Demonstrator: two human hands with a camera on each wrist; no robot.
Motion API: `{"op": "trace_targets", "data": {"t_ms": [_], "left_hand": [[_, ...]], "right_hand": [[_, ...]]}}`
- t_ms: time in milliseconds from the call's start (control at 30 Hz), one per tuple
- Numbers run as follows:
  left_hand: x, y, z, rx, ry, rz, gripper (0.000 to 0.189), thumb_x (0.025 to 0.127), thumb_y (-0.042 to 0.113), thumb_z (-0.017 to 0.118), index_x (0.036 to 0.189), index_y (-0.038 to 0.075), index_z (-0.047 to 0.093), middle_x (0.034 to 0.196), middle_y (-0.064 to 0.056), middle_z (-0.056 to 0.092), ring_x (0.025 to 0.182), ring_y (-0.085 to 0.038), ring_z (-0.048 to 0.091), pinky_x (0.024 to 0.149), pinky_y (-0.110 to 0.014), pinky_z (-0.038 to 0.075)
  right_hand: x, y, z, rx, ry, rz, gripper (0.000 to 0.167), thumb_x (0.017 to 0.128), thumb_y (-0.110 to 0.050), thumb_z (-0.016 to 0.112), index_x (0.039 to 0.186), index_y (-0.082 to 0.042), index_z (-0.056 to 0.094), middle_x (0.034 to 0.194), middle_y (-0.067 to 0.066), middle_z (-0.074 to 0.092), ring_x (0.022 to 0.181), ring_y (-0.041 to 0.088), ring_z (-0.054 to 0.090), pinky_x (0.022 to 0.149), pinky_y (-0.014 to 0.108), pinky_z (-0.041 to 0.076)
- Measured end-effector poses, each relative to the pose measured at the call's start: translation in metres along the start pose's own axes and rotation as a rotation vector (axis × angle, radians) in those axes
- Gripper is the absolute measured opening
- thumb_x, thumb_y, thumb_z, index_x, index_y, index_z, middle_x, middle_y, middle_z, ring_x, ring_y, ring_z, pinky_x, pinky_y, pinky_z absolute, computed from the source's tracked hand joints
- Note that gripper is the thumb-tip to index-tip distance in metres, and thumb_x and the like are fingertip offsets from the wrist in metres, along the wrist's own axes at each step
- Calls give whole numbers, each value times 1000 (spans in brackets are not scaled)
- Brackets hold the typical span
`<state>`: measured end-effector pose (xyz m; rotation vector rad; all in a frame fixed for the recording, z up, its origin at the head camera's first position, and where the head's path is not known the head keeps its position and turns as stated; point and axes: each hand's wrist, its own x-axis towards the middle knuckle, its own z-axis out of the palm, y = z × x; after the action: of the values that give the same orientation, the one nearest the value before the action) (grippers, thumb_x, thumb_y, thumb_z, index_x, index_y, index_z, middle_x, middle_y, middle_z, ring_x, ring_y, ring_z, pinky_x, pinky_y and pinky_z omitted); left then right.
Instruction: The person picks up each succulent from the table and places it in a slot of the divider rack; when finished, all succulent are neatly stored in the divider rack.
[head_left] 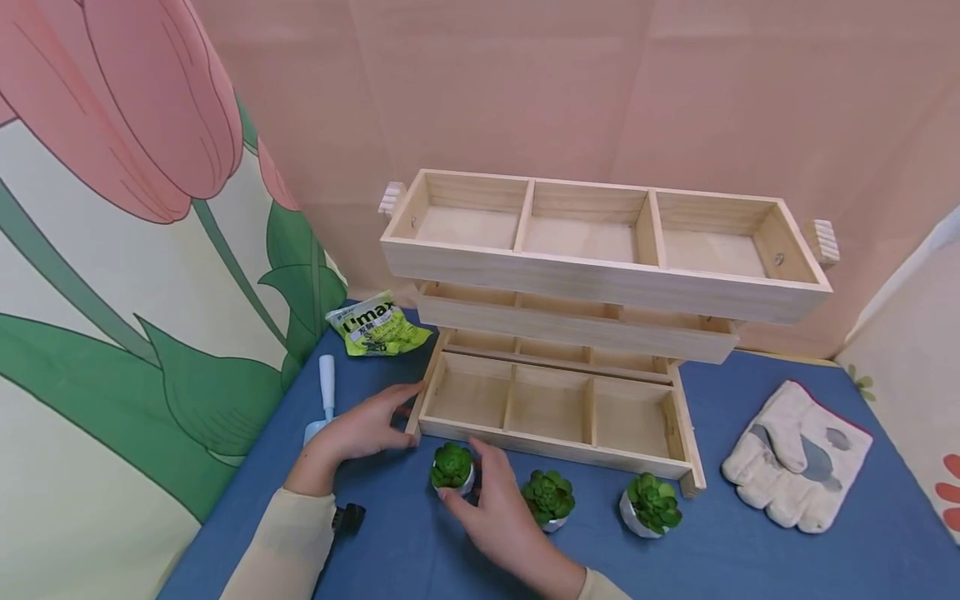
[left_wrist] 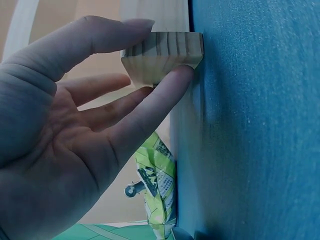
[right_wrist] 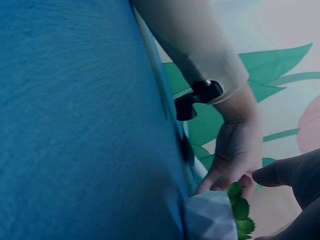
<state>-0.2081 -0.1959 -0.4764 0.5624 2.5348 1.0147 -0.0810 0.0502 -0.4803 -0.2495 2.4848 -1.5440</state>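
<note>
My left hand (head_left: 369,427) is at the left front corner of a tiered wooden planter stand (head_left: 555,446). In the left wrist view its thumb and a finger pinch the stand's striped wooden end (left_wrist: 165,47). My right hand (head_left: 501,507) is beside the leftmost potted succulent (head_left: 452,465), thumb and index finger spread around the small pot. In the right wrist view the faceted white pot (right_wrist: 212,215) stands on the blue cloth, and a finger (right_wrist: 275,172) appears apart from it. Two more potted succulents, a middle one (head_left: 550,498) and a right one (head_left: 651,505), stand before the stand.
A green-and-white bag (head_left: 378,327) lies behind the left hand, closed with a clip in the left wrist view. A small tool with a white handle (head_left: 327,385) lies left of the stand. White work gloves (head_left: 798,458) lie at the right on the blue cloth (head_left: 600,575).
</note>
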Motion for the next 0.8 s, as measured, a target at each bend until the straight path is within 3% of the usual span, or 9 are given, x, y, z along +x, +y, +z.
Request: {"op": "trace_targets", "data": {"t_ms": [233,800], "left_hand": [[-2,0,0,6,4,-9,91,91,18,82,168,10,35,166,-21,42,135,-39,63,101,-52,59],[-1,2,0,2,0,-27,90,89,17,82,166,5,37,168,-21,40,135,-38,63,98,-46,60]], "right_hand": [[4,4,8,-20,34,24,87,95,-37,78,160,2,38,154,25,46,148,45,44,114,66,43],[16,11,17,-48,101,63,84,80,-24,91,148,1,49,137,20,55,131,36,51,107,58,46]]}}
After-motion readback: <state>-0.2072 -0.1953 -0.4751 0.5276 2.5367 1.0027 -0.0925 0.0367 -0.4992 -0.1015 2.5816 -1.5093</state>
